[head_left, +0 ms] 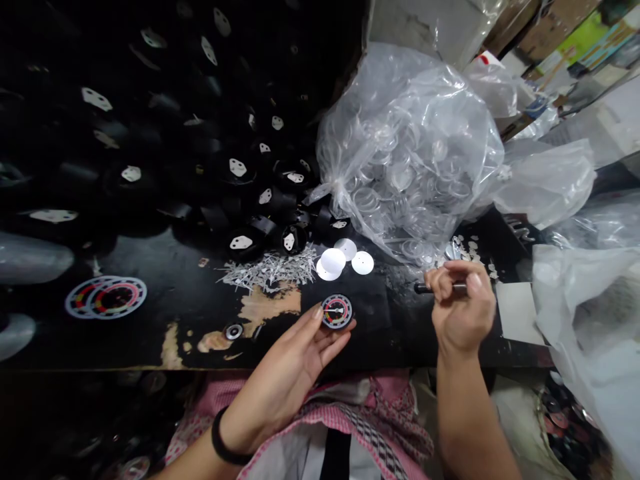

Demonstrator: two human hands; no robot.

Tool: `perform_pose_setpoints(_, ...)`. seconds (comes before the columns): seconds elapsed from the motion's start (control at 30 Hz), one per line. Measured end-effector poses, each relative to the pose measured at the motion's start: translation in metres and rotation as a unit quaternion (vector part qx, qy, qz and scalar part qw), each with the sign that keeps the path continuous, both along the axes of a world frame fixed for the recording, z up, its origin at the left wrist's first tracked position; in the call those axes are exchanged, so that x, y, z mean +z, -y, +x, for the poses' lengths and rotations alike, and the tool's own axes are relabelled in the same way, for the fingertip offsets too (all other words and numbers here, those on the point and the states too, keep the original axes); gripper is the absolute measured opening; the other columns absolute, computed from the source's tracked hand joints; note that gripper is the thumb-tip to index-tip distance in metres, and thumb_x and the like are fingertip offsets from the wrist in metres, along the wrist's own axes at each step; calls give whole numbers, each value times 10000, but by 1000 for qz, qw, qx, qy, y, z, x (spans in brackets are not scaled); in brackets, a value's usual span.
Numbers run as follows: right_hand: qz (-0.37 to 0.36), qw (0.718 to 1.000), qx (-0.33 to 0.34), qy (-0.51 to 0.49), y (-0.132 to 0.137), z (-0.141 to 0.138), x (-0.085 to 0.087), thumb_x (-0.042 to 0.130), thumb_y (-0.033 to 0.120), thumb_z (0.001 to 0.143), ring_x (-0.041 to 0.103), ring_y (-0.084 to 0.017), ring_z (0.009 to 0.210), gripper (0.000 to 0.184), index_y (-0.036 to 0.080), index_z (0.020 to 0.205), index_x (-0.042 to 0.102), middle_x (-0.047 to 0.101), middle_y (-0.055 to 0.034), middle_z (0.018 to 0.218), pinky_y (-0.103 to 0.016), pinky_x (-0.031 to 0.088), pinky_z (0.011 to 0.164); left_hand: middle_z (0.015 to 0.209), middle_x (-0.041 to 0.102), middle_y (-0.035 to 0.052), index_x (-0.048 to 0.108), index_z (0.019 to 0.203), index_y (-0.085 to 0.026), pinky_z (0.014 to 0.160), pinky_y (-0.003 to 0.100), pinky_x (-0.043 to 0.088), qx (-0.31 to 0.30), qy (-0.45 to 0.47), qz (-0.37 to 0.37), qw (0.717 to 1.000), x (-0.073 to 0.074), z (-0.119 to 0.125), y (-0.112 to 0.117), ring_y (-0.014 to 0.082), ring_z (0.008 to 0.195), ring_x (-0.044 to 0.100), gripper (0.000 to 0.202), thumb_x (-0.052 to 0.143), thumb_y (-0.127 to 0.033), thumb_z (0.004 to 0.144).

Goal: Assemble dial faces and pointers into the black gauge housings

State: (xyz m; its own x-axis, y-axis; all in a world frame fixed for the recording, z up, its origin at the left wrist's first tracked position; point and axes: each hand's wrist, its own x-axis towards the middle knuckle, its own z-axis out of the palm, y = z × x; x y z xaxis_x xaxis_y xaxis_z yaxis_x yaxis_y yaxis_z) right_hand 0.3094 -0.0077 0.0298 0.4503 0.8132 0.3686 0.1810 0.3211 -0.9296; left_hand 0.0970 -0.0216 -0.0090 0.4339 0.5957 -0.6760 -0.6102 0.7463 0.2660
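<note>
My left hand (300,357) holds a small round gauge (337,311) at its edge, over the front of the black table. The gauge face is dark with red and yellow marks, and a white pointer lies across it. In my right hand (464,310), fingers curled, is a dark rod-like tool (423,289), its end sticking out to the left; the rest is hidden by the fingers. Just beyond the gauge lie several shiny white discs (363,263). Left of them is a heap of thin white pointers (270,272). Small pale pieces (470,249) are scattered beyond my right hand.
A large plastic bag (405,153) of clear round covers stands behind the discs. Black round housings (241,243) pile up at the back left. Printed dial plates (119,298) overlap at left. A small ring-shaped part (233,331) lies near the edge. A white card (520,312) is at right.
</note>
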Motion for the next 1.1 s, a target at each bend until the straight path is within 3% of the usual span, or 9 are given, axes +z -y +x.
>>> perform_pose_setpoints(0.2,-83,995,-40,21,6,47,-42,503,371,897,500,-137,550,210,192,924,611,491,50,590,-376,500,718,1156,724,83,708,1072,-174,981,409,554,62,-99,83,990,5,-14,1,263,1096,672,379,817,-362,762)
perform_pose_setpoints(0.27,-109,988,-69,80,13,47,-37,546,374,881,586,-171,680,224,178,931,644,587,5,697,-409,496,816,1120,726,48,709,1087,-206,964,393,566,74,-146,129,978,4,-20,2,247,1081,675,373,818,-355,763)
perform_pose_setpoints(0.4,-75,936,-169,298,24,19,0,545,310,910,618,-245,983,190,182,960,676,660,-81,984,-432,451,934,1129,727,28,714,1122,-249,964,354,562,43,-202,193,959,0,-28,2,232,1083,678,335,775,-361,812)
perform_pose_setpoints(0.47,-71,929,-66,357,23,-13,16,533,243,940,622,-220,924,151,216,971,678,666,-62,950,-380,467,865,1185,720,28,707,1156,-266,978,328,548,32,-205,195,959,0,-30,1,231,1124,665,356,774,-351,816)
perform_pose_setpoints(0.53,-105,896,169,398,17,-49,23,554,199,936,625,-195,851,138,219,988,681,684,-46,902,-345,463,799,1241,707,31,696,1189,-282,985,318,541,31,-195,175,965,0,-30,2,242,1181,638,393,780,-347,811)
perform_pose_setpoints(0.6,-120,855,252,437,7,-77,20,535,164,948,615,-194,827,156,189,1013,674,697,-57,897,-346,442,770,1307,679,41,690,1215,-287,990,333,541,36,-184,153,970,-1,-30,2,269,1240,604,431,785,-360,801)
perform_pose_setpoints(0.83,-26,803,254,539,-8,-99,6,465,139,953,576,-221,755,168,166,915,626,649,-65,803,-349,411,715,1401,621,61,728,1190,-274,1103,384,440,50,-208,194,957,4,-34,6,280,1352,505,366,707,-422,856)
perform_pose_setpoints(0.97,-2,834,230,502,-13,-102,-4,469,229,952,564,-194,646,194,204,805,592,605,-32,718,-320,420,636,1321,671,99,717,1210,-243,1074,435,462,86,-119,198,969,9,-30,6,289,1254,594,377,683,-420,878)
perform_pose_setpoints(1.1,-79,863,235,440,-17,-111,-6,529,325,919,545,-161,515,194,230,776,620,587,13,620,-272,402,484,1289,690,106,700,1238,-232,1053,440,477,152,-85,190,966,15,-28,4,286,1209,627,394,654,-432,902)
